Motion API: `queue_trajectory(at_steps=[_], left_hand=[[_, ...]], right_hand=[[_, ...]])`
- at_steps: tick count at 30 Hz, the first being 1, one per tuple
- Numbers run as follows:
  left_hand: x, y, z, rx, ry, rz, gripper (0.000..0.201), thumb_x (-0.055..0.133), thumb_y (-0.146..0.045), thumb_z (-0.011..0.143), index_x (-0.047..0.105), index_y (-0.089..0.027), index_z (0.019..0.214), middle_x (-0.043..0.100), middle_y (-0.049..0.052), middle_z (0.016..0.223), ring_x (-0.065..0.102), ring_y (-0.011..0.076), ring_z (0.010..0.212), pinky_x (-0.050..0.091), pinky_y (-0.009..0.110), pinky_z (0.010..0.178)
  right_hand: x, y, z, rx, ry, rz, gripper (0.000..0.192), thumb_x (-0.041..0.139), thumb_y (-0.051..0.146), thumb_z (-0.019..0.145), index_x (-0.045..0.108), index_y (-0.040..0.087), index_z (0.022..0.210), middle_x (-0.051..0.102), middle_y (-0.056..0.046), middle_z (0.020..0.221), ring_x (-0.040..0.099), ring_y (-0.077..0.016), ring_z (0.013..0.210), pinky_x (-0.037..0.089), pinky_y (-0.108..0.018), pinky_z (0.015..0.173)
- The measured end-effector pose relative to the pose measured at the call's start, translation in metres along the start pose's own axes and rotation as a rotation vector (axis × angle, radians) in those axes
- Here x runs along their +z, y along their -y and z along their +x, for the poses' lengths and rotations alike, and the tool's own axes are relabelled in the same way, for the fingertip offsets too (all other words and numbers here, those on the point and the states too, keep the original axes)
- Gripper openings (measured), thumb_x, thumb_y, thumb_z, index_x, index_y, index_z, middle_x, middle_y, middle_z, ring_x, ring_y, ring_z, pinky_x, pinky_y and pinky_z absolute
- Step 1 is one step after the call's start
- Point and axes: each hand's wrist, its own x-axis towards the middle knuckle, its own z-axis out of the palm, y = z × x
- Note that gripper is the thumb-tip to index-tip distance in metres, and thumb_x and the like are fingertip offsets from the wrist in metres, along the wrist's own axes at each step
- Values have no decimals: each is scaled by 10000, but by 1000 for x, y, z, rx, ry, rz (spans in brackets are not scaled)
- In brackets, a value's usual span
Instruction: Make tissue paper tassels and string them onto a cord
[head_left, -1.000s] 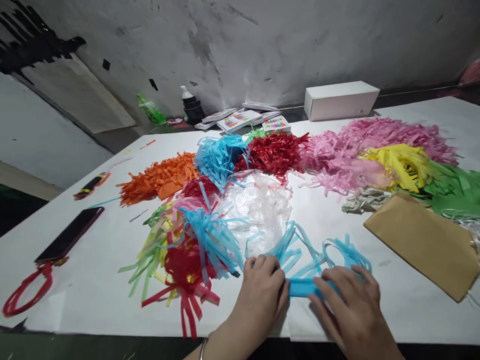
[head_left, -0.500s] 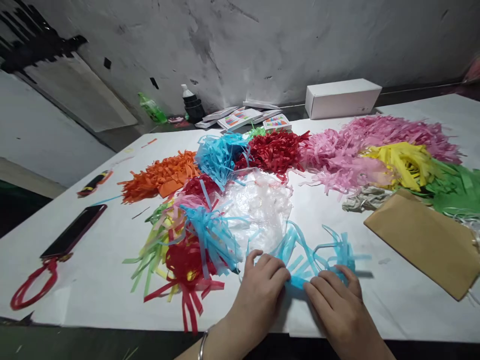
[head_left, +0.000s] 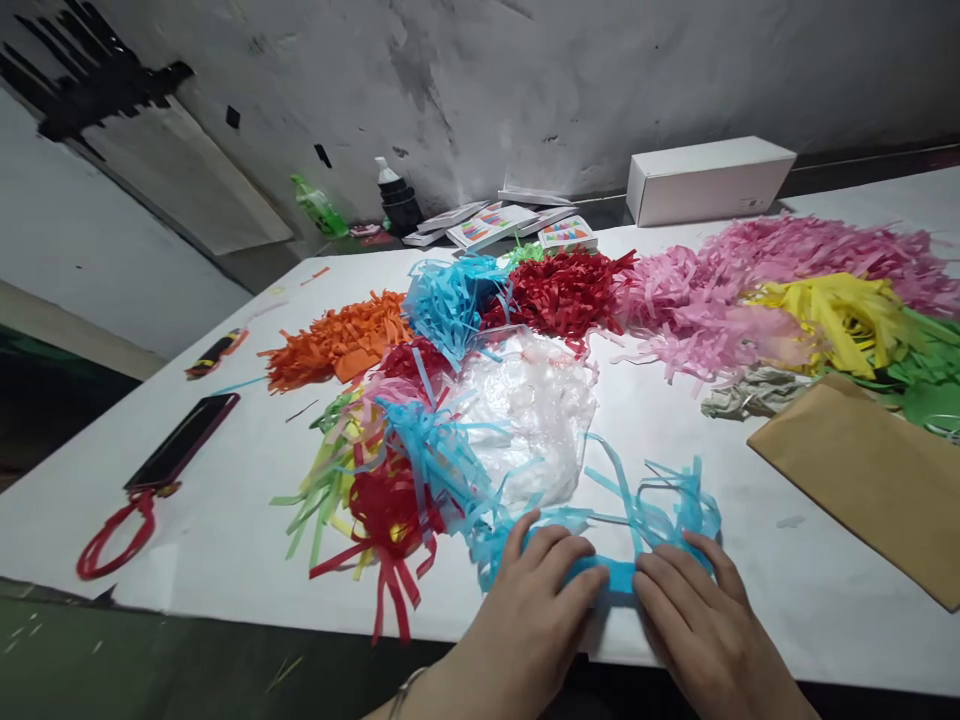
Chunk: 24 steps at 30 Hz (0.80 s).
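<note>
Blue fringe [head_left: 621, 577] lies near the front edge of the desk [head_left: 667, 420], its band running between my left hand [head_left: 536, 605] and right hand [head_left: 697, 605], loose strips trailing beyond. I have each curled over the band, gripping it. It looks feather-light, limp and easily torn, so I judge the layered band a safer hold than the thin strips.

The near tissue-paper fringe [head_left: 621, 576] is sky blue; the tassel [head_left: 386, 500] to its left, red. Farther left, the shredded-paper heap [head_left: 341, 338] is orange; right, the streamers [head_left: 840, 305] yellow; one far packet [head_left: 568, 234], white with multicoloured spikes.
</note>
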Motion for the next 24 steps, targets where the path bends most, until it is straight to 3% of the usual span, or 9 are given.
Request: queue_trajectory(at_steps=[4,9,15,19,22,24], left_hand=[[20,6,4,-67,-35,-22,86,566,-140,943,610,-205,907,663,11,903,549,198,863,348,426,929],[7,14,0,-187,-13,-111,131,515,-157,975,602,-195,886,634,20,917,537,205,884,358,412,882],[2,12,7,-353,54,-17,101,579,-172,915,590,-181,815,608,51,937,542,246,890,374,476,875],[2,12,12,-358,76,-22,70,604,-177,901,600,-186,832,617,51,948,552,252,902,389,482,879],[3,14,10,-318,29,-41,50,616,-164,899,609,-194,860,625,42,937,558,238,892,389,473,882],[5,15,6,-228,-31,-41,28,656,-201,893,629,-209,895,634,43,987,560,236,924,366,492,928]], right_hand=[[0,1,-4,113,1,63,231,452,150,1006,676,177,954,727,-57,967,647,-205,959,324,-471,1068],[-3,5,-1,280,-30,-19,272,438,268,1033,668,202,904,712,-60,930,641,-227,927,343,-487,1009],[-6,9,13,338,98,-182,227,471,232,1004,638,198,854,691,-61,918,649,-253,923,359,-499,963],[0,14,14,214,-7,-113,153,519,177,986,670,199,989,718,-66,1016,649,-238,998,316,-516,1058],[8,14,11,71,30,-37,204,487,136,990,677,199,1026,728,-36,950,644,-219,985,295,-491,1072],[11,13,12,66,43,-15,204,486,109,982,673,188,977,715,-20,872,644,-192,924,298,-464,1056]])
